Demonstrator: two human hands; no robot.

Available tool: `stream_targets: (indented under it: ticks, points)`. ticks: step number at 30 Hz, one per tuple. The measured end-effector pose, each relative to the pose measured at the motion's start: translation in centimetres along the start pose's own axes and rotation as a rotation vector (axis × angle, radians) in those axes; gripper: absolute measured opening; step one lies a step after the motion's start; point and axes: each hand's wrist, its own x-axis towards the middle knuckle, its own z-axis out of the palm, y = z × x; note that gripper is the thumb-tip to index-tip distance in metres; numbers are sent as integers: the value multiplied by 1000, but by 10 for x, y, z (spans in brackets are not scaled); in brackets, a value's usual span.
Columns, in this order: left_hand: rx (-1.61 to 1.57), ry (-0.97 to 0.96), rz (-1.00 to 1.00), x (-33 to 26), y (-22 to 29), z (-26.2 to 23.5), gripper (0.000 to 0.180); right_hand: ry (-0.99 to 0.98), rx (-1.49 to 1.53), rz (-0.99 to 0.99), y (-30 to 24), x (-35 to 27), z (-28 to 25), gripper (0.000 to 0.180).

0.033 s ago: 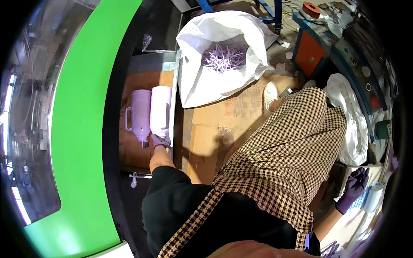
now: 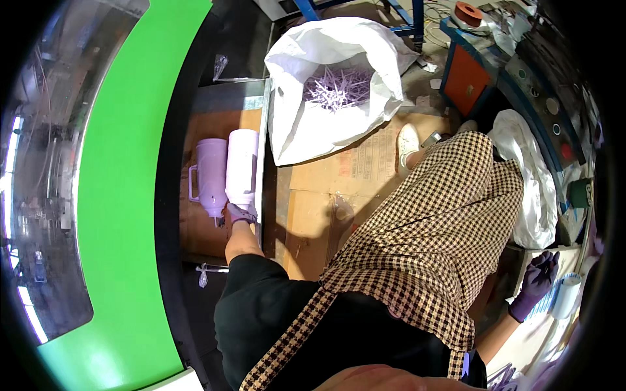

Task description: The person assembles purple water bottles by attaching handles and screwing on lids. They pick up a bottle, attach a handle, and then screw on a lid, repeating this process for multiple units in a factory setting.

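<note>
Two lilac plastic jugs lie side by side on a brown board at the left. One jug [image 2: 211, 173] has its handle turned left and a narrow stub at its near end. Beside it, the paler, brightly lit jug [image 2: 242, 163] is held at its near end by my left hand [image 2: 242, 213], in a purple glove. That hand's fingers are closed round the end and partly hidden by it. Far off at the right, my right hand [image 2: 540, 279], gloved too, is raised with fingers apart and slightly bent. Nothing shows in it; a white cylinder [image 2: 566, 296] stands close by.
A bright green machine panel [image 2: 124, 195] rises at the left. Ahead, a white sack [image 2: 293, 133] holds lilac plastic scraps [image 2: 338, 88]. Flattened cardboard [image 2: 313, 215] covers the floor. Another white bag [image 2: 531, 189] and a control box with round buttons [image 2: 544, 107] are at the right.
The view has shifted very slightly. My left hand stays on the paler jug, and my right hand keeps its place by the white cylinder.
</note>
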Motion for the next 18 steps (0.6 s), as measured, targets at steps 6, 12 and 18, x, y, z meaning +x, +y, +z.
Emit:
stream_targets:
  ticks: [6, 12, 18]
  points:
    - [458, 372, 782, -11, 43, 65, 35, -122, 138, 32, 18, 17, 38, 45]
    - [255, -382, 1872, -160, 68, 119, 37, 308, -249, -58, 65, 2, 110, 43]
    - [695, -1536, 1982, -416, 23, 110, 31, 11, -814, -29, 97, 7, 268, 24]
